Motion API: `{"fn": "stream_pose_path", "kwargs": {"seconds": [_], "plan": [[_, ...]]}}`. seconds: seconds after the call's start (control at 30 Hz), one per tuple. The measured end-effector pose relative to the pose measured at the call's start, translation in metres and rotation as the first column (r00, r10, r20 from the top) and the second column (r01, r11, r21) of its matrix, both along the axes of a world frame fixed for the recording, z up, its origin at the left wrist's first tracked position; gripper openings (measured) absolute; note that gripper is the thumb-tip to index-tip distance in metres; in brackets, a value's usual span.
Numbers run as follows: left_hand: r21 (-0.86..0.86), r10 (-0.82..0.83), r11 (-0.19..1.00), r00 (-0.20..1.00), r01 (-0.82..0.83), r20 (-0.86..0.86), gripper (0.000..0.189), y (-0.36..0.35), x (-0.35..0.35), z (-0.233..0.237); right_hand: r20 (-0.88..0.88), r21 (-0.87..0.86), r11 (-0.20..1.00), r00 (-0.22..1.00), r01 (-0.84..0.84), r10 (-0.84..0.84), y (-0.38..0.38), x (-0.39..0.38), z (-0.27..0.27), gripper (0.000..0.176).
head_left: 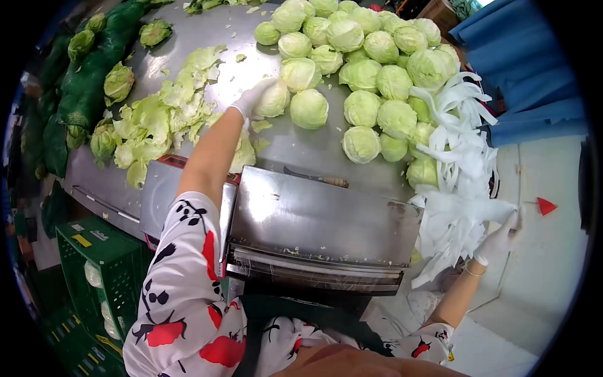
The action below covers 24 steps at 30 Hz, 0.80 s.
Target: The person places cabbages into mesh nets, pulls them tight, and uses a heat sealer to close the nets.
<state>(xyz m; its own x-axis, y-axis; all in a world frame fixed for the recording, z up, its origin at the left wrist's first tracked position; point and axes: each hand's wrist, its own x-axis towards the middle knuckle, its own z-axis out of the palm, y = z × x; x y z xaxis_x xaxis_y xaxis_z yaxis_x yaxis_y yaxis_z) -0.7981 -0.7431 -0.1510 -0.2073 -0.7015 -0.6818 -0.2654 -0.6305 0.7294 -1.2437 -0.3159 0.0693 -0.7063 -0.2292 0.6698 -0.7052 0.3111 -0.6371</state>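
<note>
In a white glove, my left hand (253, 98) reaches across the metal table and curls round the left side of a trimmed cabbage (274, 100). Another cabbage (309, 109) lies just right of it, beside the large pile. My right hand (499, 239), also gloved, is low on the right at the edge of a heap of white strips (457, 163). Its fingers are closed at the end of one white strip (493, 210); the exact grip is partly hidden. A knife (317, 178) with a wooden handle lies behind the metal wrapping machine (320, 217).
Many cabbages (362, 75) are heaped at the back right. Loose leaves (157, 122) cover the table's left part. Green net sacks (94, 69) line the left edge. A scale (164, 195) stands under my left arm; green crates (100, 264) are at lower left. Blue cloth (524, 69) hangs right.
</note>
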Motion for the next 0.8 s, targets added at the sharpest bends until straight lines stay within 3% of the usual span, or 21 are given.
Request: {"fn": "stream_pose_path", "kwargs": {"seconds": [0.1,0.13,0.2,0.27,0.33,0.4,0.47,0.53,0.57,0.6,0.67,0.7,0.73,0.8], "plan": [[0.018,-0.062,0.998,0.995,0.063,-0.078,0.092,-0.002,0.02,-0.011,0.184,-0.173,0.982,0.977,-0.074,0.106,-0.007,0.021,0.004,0.036],[-0.176,-0.066,0.982,0.998,0.064,-0.005,0.093,0.006,0.024,-0.015,0.271,-0.186,0.977,0.95,-0.106,0.154,-0.009,0.023,0.0,0.037],[-0.532,-0.036,0.841,0.991,0.101,0.132,0.095,0.033,0.028,-0.02,0.43,-0.213,0.963,0.869,-0.167,0.246,-0.012,0.027,-0.005,0.039],[-0.728,-0.041,0.671,0.987,0.142,0.154,0.105,0.042,0.042,-0.03,0.441,-0.21,0.949,0.843,-0.236,0.307,-0.015,0.033,-0.009,0.04],[-0.876,-0.069,0.462,0.991,0.135,0.116,0.111,0.084,0.058,0.01,0.47,-0.231,0.925,0.798,-0.3,0.377,-0.015,0.044,-0.009,0.04],[-0.925,-0.077,0.366,0.994,0.1,0.077,0.116,0.122,0.069,0.062,0.506,-0.287,0.887,0.729,-0.361,0.461,-0.016,0.061,-0.005,0.04],[-0.96,-0.076,0.262,0.994,0.097,0.079,0.119,0.159,0.078,0.097,0.515,-0.229,0.889,0.726,-0.396,0.456,-0.016,0.069,-0.013,0.035],[-0.981,-0.074,0.147,0.99,0.13,0.12,0.122,0.191,0.083,0.119,0.552,0.067,0.902,0.769,-0.427,0.323,-0.01,0.083,-0.019,0.028],[-0.984,-0.07,0.105,0.988,0.147,0.141,0.121,0.205,0.081,0.129,0.547,0.329,0.849,0.816,-0.414,0.186,-0.005,0.099,-0.019,0.026],[-0.985,-0.07,0.068,0.985,0.162,0.157,0.121,0.219,0.077,0.137,0.398,0.405,0.768,0.852,-0.496,0.34,-0.004,0.126,-0.023,0.024],[-0.985,-0.063,-0.003,0.983,0.171,0.171,0.121,0.242,0.065,0.141,0.465,0.38,0.516,0.641,-0.768,0.611,-0.025,0.193,-0.006,0.02],[-0.985,-0.053,-0.029,0.983,0.172,0.173,0.121,0.254,0.058,0.14,0.807,-0.198,0.581,0.204,-0.789,0.553,-0.025,0.206,-0.031,0.017],[-0.983,-0.04,-0.054,0.984,0.173,0.176,0.12,0.266,0.053,0.14,0.501,0.215,0.523,0.553,-0.825,0.666,-0.036,0.243,-0.016,0.02],[-0.976,-0.095,0.023,0.972,0.218,0.215,0.12,0.288,0.043,0.14,0.369,0.219,0.556,0.596,-0.802,0.713,-0.042,0.282,-0.029,0.021]]}}
